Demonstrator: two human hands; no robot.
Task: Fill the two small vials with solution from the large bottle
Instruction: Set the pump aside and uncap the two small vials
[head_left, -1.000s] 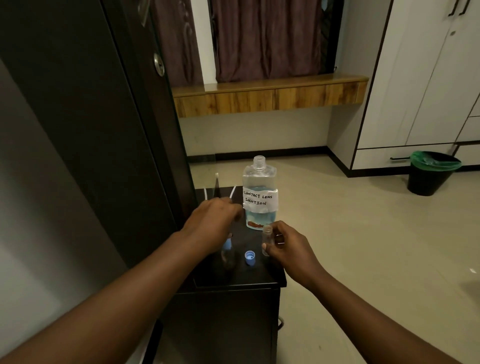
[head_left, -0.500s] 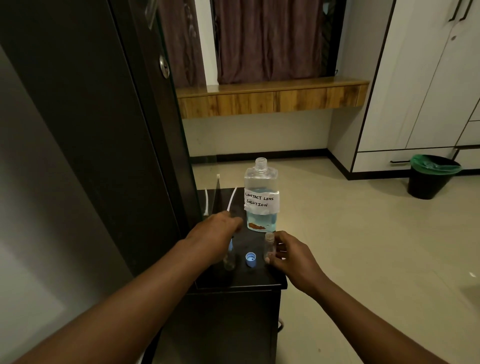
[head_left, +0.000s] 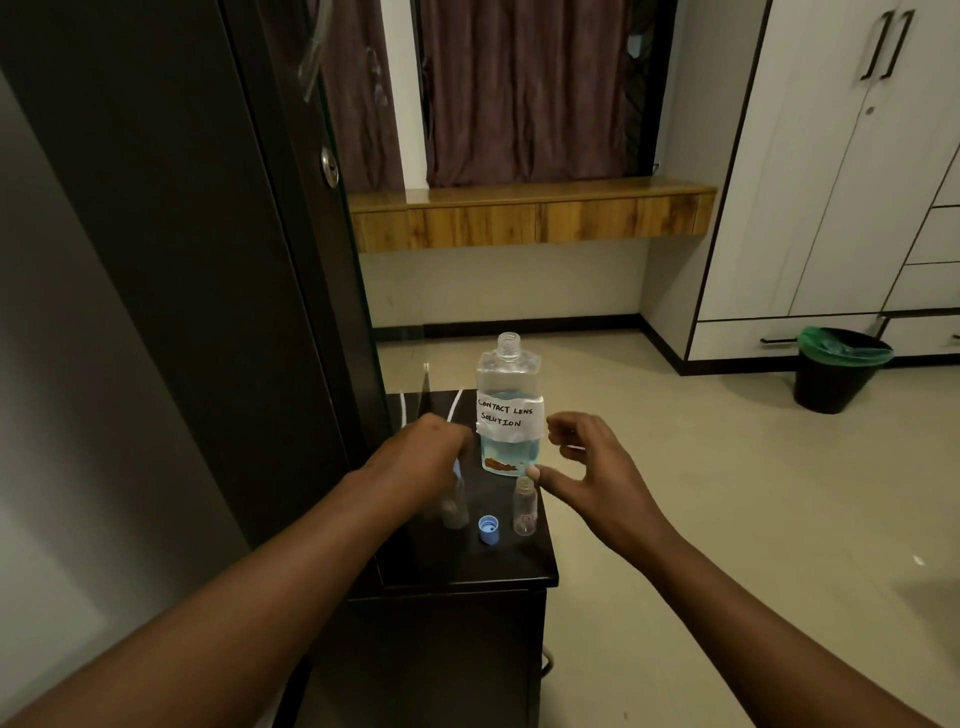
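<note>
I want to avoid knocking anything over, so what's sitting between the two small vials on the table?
In the head view, a blue cap lies on the dark tabletop between the left vial and the right vial.

On the small dark cabinet top (head_left: 467, 566), the tall clear uncapped labelled bottle (head_left: 510, 410) stands toward the far edge. Nearer the front, a small clear vial (head_left: 524, 506) stands by the right edge, a blue plastic cap (head_left: 489, 529) just left of it, and another small vial (head_left: 453, 506) left again.

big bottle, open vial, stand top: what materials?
Bottle: clear, likely plastic; blue liquid shows through, paper label taped on. Vial: clear, glass or plastic, can't tell. Stand top: black, glossy; it shows reflections, perhaps laminate or glass.
</note>
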